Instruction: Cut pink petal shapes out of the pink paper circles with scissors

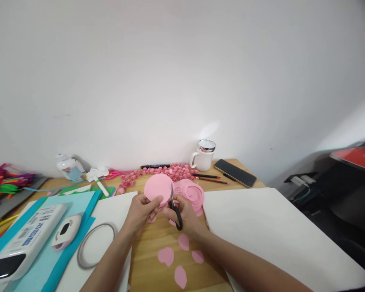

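Note:
My left hand (141,211) pinches the lower edge of a pink paper circle (157,187) and holds it upright above the wooden table (158,239). My right hand (185,215) grips black-handled scissors (174,205) whose blades point up into the circle's right edge. Several small pink cut-out petals (167,256) lie on the table just below my hands. Behind the circle sits a pile of pink spiral-cut paper (192,194).
A large white sheet (270,231) lies right, blue paper (67,227) with a white device (27,239), a small white gadget (66,231) and a metal ring (95,245) left. At the back stand a white mug (204,156), phone (235,172), pencils (208,177), pink rolled paper buds (158,172) and a bottle (68,166).

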`<action>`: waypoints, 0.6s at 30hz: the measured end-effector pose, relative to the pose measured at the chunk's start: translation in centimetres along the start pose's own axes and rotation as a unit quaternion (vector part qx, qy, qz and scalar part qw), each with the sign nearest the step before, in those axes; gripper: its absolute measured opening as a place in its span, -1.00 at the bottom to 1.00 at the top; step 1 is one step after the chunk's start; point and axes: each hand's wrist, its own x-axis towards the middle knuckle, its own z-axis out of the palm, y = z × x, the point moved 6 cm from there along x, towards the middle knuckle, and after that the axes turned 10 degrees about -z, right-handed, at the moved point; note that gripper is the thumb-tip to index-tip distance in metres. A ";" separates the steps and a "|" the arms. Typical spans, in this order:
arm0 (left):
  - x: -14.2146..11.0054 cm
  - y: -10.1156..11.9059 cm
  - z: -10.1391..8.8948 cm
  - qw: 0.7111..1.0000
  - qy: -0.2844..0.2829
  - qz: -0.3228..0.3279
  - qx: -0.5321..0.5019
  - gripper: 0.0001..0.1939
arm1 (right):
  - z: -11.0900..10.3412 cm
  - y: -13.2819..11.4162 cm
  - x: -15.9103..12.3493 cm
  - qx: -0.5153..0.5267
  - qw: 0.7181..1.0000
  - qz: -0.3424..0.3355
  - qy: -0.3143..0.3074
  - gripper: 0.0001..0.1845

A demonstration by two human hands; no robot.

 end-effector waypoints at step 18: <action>0.1 0.4 0.2 0.997 -0.035 0.026 -0.066 -0.65 | -0.1 0.9 -0.1 0.004 1.000 0.016 -0.004 -0.70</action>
